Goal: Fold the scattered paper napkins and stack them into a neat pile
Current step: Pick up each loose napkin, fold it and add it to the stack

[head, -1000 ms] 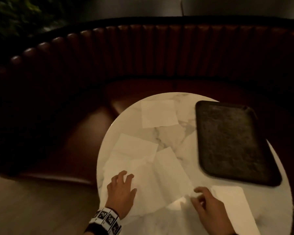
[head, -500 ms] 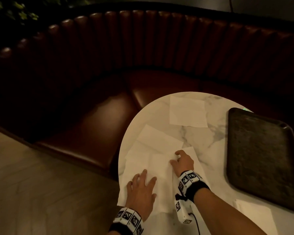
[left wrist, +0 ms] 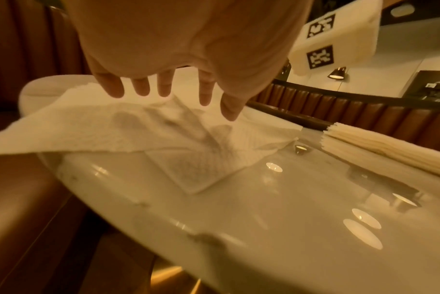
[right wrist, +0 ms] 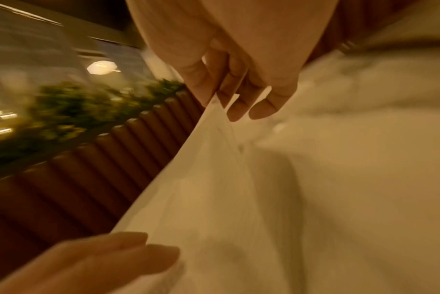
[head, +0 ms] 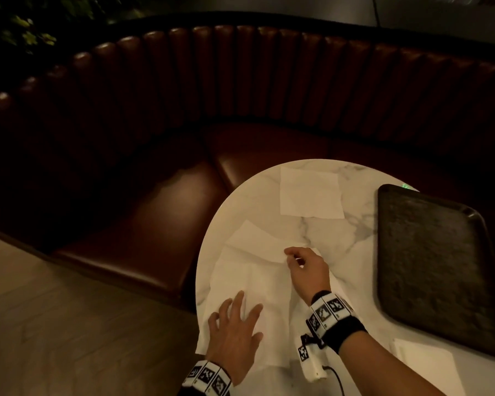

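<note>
Head view: the left hand (head: 235, 335) lies spread, fingers straight, on a large unfolded napkin (head: 269, 284) at the near left of the round marble surface (head: 352, 232). The right hand (head: 306, 267) pinches that napkin's far edge between thumb and forefinger, lifting it. Another napkin (head: 310, 195) lies flat farther back, beside a dark tray (head: 435, 267).

Restaurant: curved leather booth (head: 240, 90) around marble table (head: 340, 235).
</note>
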`<state>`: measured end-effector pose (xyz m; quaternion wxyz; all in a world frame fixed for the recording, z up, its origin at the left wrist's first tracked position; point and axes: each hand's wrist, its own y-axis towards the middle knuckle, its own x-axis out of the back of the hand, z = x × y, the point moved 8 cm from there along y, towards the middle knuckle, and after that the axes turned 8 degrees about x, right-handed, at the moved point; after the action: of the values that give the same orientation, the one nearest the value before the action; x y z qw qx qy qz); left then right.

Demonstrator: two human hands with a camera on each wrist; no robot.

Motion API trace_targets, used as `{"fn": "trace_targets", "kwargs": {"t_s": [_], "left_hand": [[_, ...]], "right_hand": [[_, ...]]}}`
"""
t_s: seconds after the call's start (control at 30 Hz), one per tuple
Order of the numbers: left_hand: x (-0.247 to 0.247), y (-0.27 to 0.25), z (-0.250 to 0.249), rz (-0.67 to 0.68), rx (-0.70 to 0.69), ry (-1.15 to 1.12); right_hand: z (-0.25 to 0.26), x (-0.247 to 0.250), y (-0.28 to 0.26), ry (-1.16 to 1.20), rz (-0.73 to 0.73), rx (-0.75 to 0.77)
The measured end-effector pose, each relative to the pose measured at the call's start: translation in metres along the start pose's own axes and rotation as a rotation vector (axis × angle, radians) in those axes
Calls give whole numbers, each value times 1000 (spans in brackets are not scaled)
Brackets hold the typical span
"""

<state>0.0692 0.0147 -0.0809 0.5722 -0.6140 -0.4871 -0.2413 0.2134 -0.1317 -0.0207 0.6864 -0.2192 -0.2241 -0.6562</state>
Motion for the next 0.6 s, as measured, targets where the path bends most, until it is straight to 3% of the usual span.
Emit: {"fn": "trace_targets", "kwargs": {"t_s": [0.1,0.17,0.3,0.37,0.5,0.6], "left_hand": [[22,-2,4,-80,30,-61],[49,-4,5,-173,21,-151],[117,1,-2,-396,-166,-452],[139,10,-12,-314,-264,-665],[145,6,-56,127,-405,-979],[157,-20,-77,160,-500,-1178]], "right_hand": [[53,30,-15,-73,4,351],[85,54,-29,-90,25,507],[126,109,-56,29,-7,525],[140,133,-72,92,-24,500],[153,175,-108,156,-85,449],[144,203,-126,182,-176,365]]}}
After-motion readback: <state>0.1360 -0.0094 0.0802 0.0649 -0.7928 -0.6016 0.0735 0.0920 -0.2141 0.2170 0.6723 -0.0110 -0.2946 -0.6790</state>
